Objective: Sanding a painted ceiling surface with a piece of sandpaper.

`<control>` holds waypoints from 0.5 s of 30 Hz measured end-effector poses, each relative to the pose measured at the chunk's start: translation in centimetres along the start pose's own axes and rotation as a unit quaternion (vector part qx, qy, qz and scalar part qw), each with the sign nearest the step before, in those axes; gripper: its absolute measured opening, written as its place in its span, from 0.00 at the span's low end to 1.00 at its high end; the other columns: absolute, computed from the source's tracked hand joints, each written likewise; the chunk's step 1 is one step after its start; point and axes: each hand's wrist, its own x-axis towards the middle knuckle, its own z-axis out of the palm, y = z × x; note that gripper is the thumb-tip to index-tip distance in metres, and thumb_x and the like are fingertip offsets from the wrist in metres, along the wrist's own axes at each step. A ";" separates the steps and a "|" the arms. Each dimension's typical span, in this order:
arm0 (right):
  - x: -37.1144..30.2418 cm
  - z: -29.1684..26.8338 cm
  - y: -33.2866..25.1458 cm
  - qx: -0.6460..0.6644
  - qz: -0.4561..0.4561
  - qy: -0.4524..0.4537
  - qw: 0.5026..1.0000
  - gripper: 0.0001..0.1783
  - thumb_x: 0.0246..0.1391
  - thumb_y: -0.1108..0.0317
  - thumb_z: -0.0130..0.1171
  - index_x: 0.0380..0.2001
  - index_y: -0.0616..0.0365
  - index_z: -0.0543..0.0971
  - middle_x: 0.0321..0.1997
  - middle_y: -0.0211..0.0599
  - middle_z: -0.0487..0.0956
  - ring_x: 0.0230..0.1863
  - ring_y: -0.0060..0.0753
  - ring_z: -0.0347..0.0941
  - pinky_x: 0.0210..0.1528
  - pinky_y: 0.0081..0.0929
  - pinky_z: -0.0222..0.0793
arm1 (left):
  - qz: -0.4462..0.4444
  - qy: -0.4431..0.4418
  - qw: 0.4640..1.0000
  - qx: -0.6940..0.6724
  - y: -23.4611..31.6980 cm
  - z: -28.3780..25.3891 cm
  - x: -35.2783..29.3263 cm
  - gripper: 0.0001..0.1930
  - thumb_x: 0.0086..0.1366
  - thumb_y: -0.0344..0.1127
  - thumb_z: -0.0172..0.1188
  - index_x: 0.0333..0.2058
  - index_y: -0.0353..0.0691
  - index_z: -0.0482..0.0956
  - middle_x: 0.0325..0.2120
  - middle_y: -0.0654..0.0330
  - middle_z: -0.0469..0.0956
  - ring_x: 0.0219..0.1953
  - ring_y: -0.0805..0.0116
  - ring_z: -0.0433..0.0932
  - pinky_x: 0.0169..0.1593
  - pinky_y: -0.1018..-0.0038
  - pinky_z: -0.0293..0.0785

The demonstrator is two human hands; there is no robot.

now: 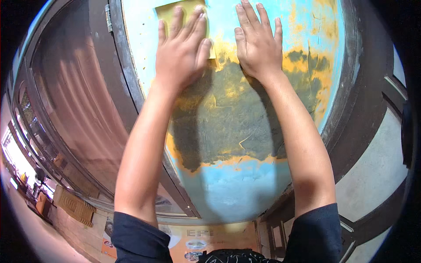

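The yellow abrasive-looking sheet (166, 13) lies flat against the painted panel (228, 184), toward 11 o'clock near the top of your view. Your left hand (182, 55) covers most of it: palm down, fingers apart and pointing to 12 o'clock, with the sheet showing between and beyond them. That grip is wide, laid over the sheet rather than closed around it, and the hand is slightly blurred. Your right hand (262, 55) is toward 1 o'clock, just beside the sheet and apart from it, its fingers spread over the panel; this grip is wide too and holds nothing.

Below both hands, around the centre, a dark grey patch (232, 114) spreads over the panel, edged in orange and marked by thin crack-like lines. Light blue paint shows at 12 o'clock and again toward 6 o'clock. Shadows run down the panel beside your forearms.

Farther out, a metal hinge (108, 18) sits on the dark frame at 11 o'clock, and a pinkish curtain (79, 96) hangs at 9 o'clock. Pale panels (381, 162) in dark framing fill 3 to 4 o'clock. A woven brown seat (74, 204) is at 8 o'clock, and an orange printed sheet (228, 236) lies toward 6 o'clock, between your dark sleeves (315, 228).
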 end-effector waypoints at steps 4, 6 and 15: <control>0.1 0.0 0.1 0.000 0.006 -0.003 1.000 0.33 0.73 0.55 0.36 0.76 0.55 0.59 0.83 0.36 0.52 0.83 0.46 0.43 0.81 0.57 0.30 | -0.001 -0.085 0.996 0.026 2.6 0.2 1.9 0.31 0.76 0.49 0.46 0.71 0.37 0.64 0.77 0.58 0.55 0.80 0.52 0.43 0.78 0.47 0.39; 0.1 0.2 0.3 0.005 -0.003 0.011 1.000 0.33 0.73 0.55 0.36 0.76 0.55 0.59 0.83 0.36 0.53 0.83 0.46 0.43 0.81 0.57 0.30 | -0.006 -0.094 0.995 0.011 1.7 -0.6 1.7 0.31 0.76 0.49 0.46 0.70 0.37 0.65 0.76 0.57 0.55 0.80 0.52 0.43 0.78 0.47 0.39; -0.1 0.6 0.4 -0.017 -0.008 0.018 1.000 0.34 0.72 0.55 0.37 0.76 0.56 0.58 0.83 0.37 0.52 0.83 0.47 0.43 0.81 0.58 0.31 | -0.003 -0.003 1.000 0.030 -5.3 -2.1 -1.9 0.29 0.75 0.49 0.50 0.70 0.43 0.69 0.73 0.63 0.64 0.78 0.53 0.52 0.76 0.46 0.44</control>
